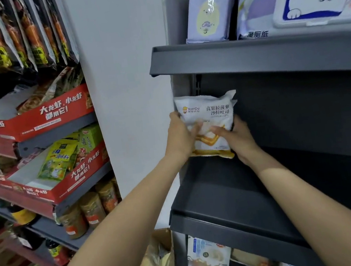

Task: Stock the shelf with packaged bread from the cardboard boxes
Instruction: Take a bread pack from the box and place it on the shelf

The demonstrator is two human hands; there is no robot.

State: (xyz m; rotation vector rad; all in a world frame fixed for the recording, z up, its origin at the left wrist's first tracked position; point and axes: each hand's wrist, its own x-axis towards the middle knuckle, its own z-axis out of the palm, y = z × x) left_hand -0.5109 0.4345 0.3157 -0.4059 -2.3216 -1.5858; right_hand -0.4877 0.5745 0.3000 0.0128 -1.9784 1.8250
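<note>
Both hands on one bread pack (210,125), upright, at the far left end of the dark grey shelf (235,194), bottom edge at or just above the deck, can't tell if touching. Left hand (181,136) grips the pack's left edge, right hand (237,136) its lower right, fingers curled round it. Cardboard box (160,238) below the shelf, left of it.

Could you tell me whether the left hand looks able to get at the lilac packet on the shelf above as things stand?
Probably not right now: the left hand is gripping the bread packet together with the right hand. The lilac packet stands higher, behind the upper shelf's raised front lip, otherwise unobstructed.
</note>
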